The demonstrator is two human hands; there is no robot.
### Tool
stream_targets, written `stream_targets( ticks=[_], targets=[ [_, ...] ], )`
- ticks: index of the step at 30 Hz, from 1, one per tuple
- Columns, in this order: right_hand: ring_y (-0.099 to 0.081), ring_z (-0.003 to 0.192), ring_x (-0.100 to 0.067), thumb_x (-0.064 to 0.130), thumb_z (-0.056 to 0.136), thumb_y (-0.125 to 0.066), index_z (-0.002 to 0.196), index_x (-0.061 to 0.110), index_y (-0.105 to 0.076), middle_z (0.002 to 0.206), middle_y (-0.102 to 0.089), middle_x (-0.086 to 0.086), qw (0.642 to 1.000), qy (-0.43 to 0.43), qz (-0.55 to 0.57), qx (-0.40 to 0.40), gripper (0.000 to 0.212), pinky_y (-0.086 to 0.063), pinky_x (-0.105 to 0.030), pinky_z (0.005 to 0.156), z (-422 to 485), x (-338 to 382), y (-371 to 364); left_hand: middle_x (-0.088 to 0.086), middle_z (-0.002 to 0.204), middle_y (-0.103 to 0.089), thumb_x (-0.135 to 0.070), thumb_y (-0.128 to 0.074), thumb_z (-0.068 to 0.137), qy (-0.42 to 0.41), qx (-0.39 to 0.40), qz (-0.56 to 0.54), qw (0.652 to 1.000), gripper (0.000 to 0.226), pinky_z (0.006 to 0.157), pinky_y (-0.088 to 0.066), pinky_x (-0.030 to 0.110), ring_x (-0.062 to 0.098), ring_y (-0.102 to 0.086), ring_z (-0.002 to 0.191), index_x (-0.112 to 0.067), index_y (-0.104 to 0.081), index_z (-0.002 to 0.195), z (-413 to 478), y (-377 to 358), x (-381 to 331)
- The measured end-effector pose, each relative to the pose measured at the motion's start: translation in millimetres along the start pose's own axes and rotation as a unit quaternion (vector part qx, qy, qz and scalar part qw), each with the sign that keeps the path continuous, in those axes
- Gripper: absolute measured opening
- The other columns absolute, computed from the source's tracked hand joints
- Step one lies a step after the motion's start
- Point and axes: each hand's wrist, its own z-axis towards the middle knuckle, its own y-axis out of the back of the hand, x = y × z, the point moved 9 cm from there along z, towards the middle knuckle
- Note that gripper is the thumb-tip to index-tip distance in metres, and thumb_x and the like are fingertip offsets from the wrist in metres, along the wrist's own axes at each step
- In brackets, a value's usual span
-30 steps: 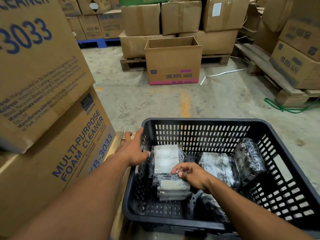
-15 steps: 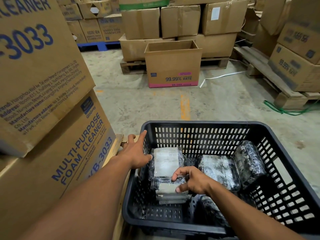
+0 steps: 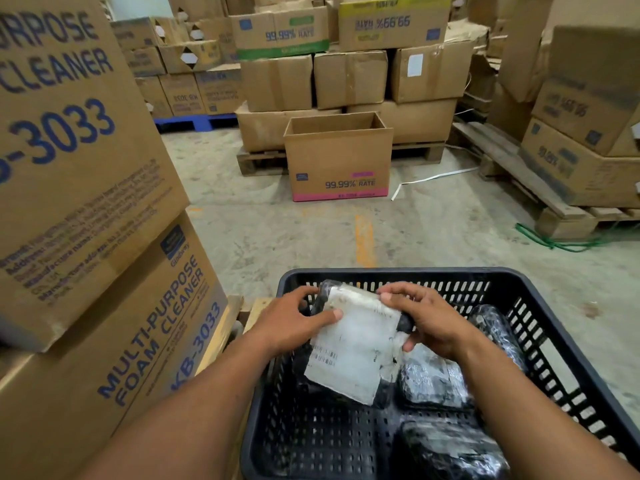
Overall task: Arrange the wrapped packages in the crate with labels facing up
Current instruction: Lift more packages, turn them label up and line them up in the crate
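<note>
**Black-wrapped package held label-up over the crate's left side**

Both hands are closed on one wrapped package [image 3: 349,344], which is lifted above the left half of the black slatted crate [image 3: 571,344]. The left hand [image 3: 294,323] grips its left edge with the thumb pressed on the white label [image 3: 353,355]; the right hand [image 3: 426,323] clasps the far right end, fingers curled over the top. The label faces up toward the camera, with a barcode visible near its near left part, and the package tilts so its near end drops toward the crate floor.

Three more wrapped packages sit in the crate: one just right of the held one [image 3: 433,379], one leaning against the right wall [image 3: 498,334], and one at the near right corner [image 3: 453,448]. Their labels are hard to read through the glossy film.

To finish this step well, the package should probably be levelled before it goes down, then lowered flat onto the bare floor at the crate's left side, its long edge parallel to the left wall and snug beside its neighbour. Keeping the thumb on the label until it rests should stop the slick film from sliding and rolling the label sideways. Let go only once it lies flat.
</note>
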Motion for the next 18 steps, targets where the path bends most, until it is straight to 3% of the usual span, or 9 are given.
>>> stream_targets(
  ticks=[2,4,7,9,11,15,18],
  targets=[
    [-0.051,0.041,-0.011,0.029,0.088,-0.076,0.11,0.014,-0.077,0.055,-0.058,0.006,0.998,-0.001,0.047,-0.032,0.026,-0.044,-0.022,0.033,4.4,0.6,9.1,0.0,0.136,-0.064,-0.046,-0.081,0.086,0.019,0.049,-0.122,0.991,0.078,0.096,-0.058,0.036,0.016,-0.068,0.112,-0.025,-0.047,0.153,1.2,-10.5,-5.3],
    [-0.051,0.047,-0.016,0.036,0.087,-0.075,0.114,0.015,-0.076,0.062,-0.059,-0.001,0.997,-0.003,0.07,-0.043,0.033,-0.041,-0.022,0.037,6.6,0.2,9.3,0.004,0.134,-0.067,-0.039,-0.081,0.087,0.02,0.038,-0.158,0.987,0.069,0.1,-0.058,0.044,0.023,-0.071,0.112,-0.022,-0.052,0.147,3.8,-7.9,-10.6],
    [-0.068,0.082,-0.034,0.035,0.081,-0.082,0.115,0.025,-0.074,0.099,-0.076,-0.012,0.999,-0.007,0.046,0.002,0.036,-0.056,-0.044,0.065,6.4,0.9,-2.6,0.004,0.129,-0.07,-0.039,-0.081,0.087,0.006,-0.025,-0.203,0.979,0.06,0.103,-0.057,0.047,0.025,-0.072,0.111,-0.02,-0.06,0.14,6.2,3.3,-15.9],
    [-0.075,0.093,-0.037,0.025,0.072,-0.09,0.116,0.025,-0.073,0.11,-0.079,-0.014,0.998,-0.007,0.055,0.006,0.048,-0.062,-0.054,0.079,8.6,1.7,-3.8,0.005,0.127,-0.071,-0.036,-0.085,0.084,0.004,-0.063,-0.242,0.968,0.056,0.1,-0.058,0.041,0.024,-0.072,0.11,-0.02,-0.065,0.134,7.3,9.5,-14.5],
    [-0.078,0.09,-0.034,0.016,0.075,-0.089,0.117,0.02,-0.071,0.112,-0.078,-0.016,0.995,0.004,0.099,-0.033,0.046,-0.063,-0.049,0.072,10.9,3.2,-1.8,0.003,0.119,-0.073,-0.032,-0.088,0.081,0.022,-0.077,-0.304,0.949,0.05,0.081,-0.062,0.03,0.019,-0.075,0.098,-0.022,-0.067,0.125,9.5,10.0,-8.9],
    [-0.079,0.078,-0.028,0.019,0.077,-0.087,0.111,0.009,-0.061,0.103,-0.079,-0.016,0.984,-0.008,0.146,-0.099,0.044,-0.063,-0.041,0.059,10.6,-8.3,-2.6,0.004,0.112,-0.074,-0.023,-0.092,0.076,0.066,-0.075,-0.376,0.921,0.048,0.049,-0.057,0.028,0.023,-0.075,0.082,-0.028,-0.062,0.114,11.0,3.6,3.0],
    [-0.076,0.073,-0.028,0.025,0.062,-0.096,0.099,0.013,-0.057,0.091,-0.075,-0.013,0.99,-0.043,0.137,-0.019,0.055,-0.062,-0.044,0.058,10.6,-7.7,-14.0,0.014,0.109,-0.079,-0.014,-0.092,0.075,0.064,-0.116,-0.429,0.894,0.046,0.064,-0.064,0.037,0.033,-0.079,0.087,-0.015,-0.068,0.114,12.2,17.0,12.0]
  ],
)
